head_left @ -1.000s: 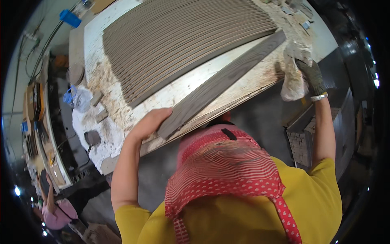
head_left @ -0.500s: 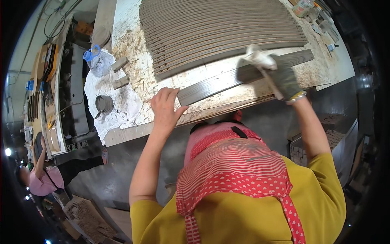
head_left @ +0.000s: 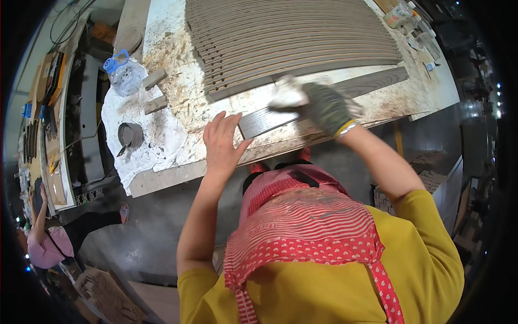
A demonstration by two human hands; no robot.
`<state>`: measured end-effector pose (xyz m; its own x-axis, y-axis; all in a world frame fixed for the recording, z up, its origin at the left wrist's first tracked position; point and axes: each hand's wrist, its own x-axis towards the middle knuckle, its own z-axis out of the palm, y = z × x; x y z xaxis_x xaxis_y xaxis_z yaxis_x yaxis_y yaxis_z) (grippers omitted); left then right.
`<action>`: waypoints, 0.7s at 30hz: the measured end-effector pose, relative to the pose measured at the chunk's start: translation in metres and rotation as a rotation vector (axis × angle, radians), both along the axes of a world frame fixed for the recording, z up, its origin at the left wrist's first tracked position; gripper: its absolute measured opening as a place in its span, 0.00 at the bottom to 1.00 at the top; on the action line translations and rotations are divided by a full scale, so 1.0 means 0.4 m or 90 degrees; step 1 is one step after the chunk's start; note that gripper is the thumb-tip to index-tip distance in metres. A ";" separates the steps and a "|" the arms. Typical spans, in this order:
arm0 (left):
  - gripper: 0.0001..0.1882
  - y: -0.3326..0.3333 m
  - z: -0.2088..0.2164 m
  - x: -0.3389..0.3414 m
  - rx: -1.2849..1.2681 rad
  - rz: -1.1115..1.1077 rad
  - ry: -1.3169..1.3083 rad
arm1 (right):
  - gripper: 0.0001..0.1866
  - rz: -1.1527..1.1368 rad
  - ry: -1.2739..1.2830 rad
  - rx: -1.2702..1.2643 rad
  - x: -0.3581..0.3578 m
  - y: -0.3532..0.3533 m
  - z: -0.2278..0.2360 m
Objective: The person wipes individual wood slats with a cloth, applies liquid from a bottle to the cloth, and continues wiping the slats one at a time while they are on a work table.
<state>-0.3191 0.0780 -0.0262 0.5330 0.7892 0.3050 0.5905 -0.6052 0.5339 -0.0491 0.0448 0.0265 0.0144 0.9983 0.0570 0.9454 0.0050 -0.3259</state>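
A long dark grey-brown wooden board (head_left: 372, 82) lies across the near part of the worktable, its grain showing. My bare left hand (head_left: 222, 141) rests at the board's left end, fingers stretched and thumb apart, touching the end without wrapping round it. In a dark camouflage-patterned glove, my right hand (head_left: 326, 110) is closed on a white cloth (head_left: 288, 94) pressed to the board left of its middle. The cloth and glove are slightly blurred and cover part of the board. Just beyond lies a wide row of similar boards (head_left: 302, 40), packed side by side.
On the table's left, a white sheet (head_left: 162, 135) lies under a dark round tin (head_left: 130, 135), a blue-handled clear jug (head_left: 127, 75) and small blocks (head_left: 155, 79). Bottles (head_left: 399, 15) stand at the far right. Another person (head_left: 48, 245) works at the far left.
My gloved right hand has swept the cloth leftward along the board, toward my left hand. My left hand stays at the board's end. The whole view has shifted slightly.
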 end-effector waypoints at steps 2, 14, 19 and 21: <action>0.39 -0.002 0.000 0.000 -0.013 0.007 -0.015 | 0.14 0.104 -0.031 -0.078 -0.110 0.028 -0.004; 0.51 0.002 -0.016 -0.017 -0.059 0.023 -0.074 | 0.14 0.054 -0.033 -0.057 -0.106 0.019 0.007; 0.51 -0.004 -0.007 -0.012 -0.046 0.030 -0.078 | 0.13 -0.093 -0.090 -0.042 0.078 -0.030 0.048; 0.51 -0.003 -0.008 -0.009 -0.031 0.031 -0.070 | 0.14 0.013 -0.084 -0.004 -0.010 -0.021 -0.021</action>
<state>-0.3225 0.0767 -0.0293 0.4595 0.8287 0.3196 0.5550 -0.5488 0.6251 -0.0530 0.0365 0.0182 -0.0135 0.9986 0.0510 0.9798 0.0234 -0.1988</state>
